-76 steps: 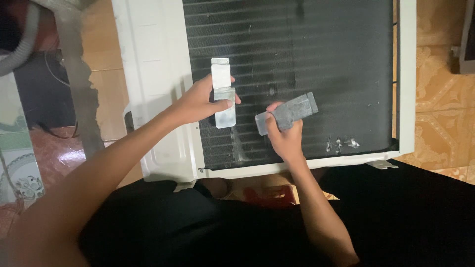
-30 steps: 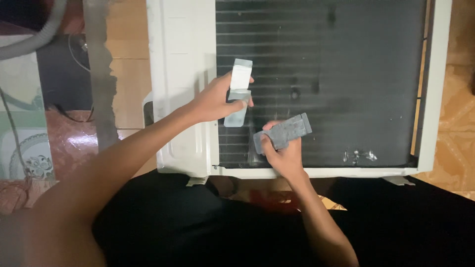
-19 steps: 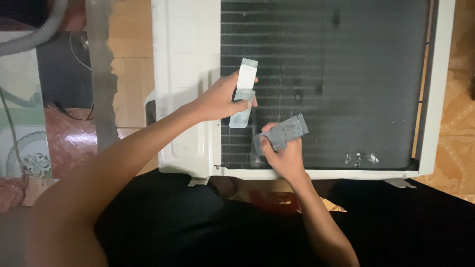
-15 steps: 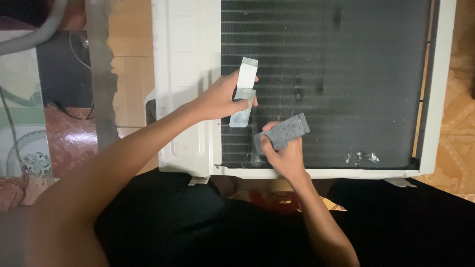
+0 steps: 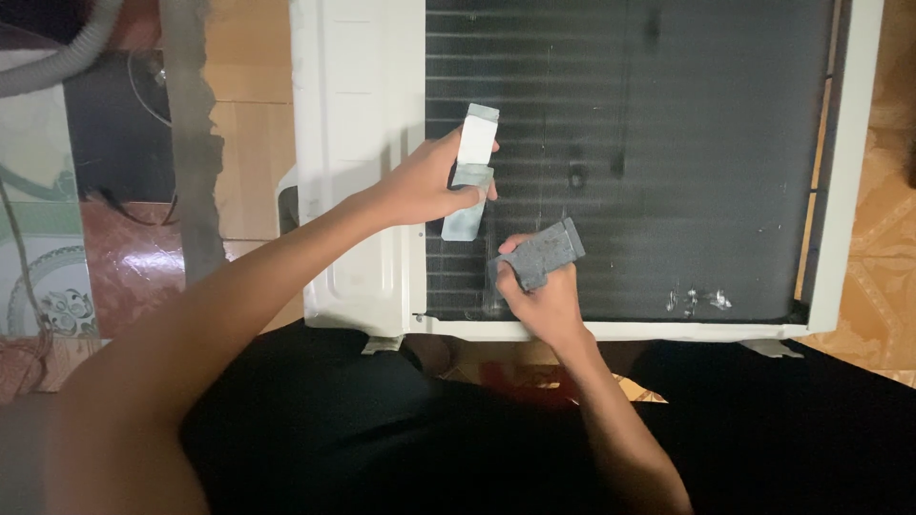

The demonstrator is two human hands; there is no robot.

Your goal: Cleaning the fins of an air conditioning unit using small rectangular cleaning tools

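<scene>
A white air-conditioner unit (image 5: 358, 162) lies flat in front of me, its dark finned coil (image 5: 649, 162) facing up. My left hand (image 5: 425, 186) grips a pale folded metal strip (image 5: 468, 172) held upright against the coil near its left edge. My right hand (image 5: 539, 296) holds a grey rectangular block (image 5: 539, 254) tilted on the fins, just below and right of the strip. A small patch of bent, shiny fins (image 5: 697, 301) shows near the coil's lower right.
A grey corrugated hose (image 5: 57, 62) and a long grey strip (image 5: 186, 143) lie on the tiled floor at the left. Patterned orange tiles (image 5: 883, 296) border the unit on the right. My dark-clothed legs (image 5: 763, 429) fill the bottom of the view.
The view has shifted, so the unit sits further right in frame. My right hand has drawn the grey block slightly left and closer to the strip. The left hand keeps its hold.
</scene>
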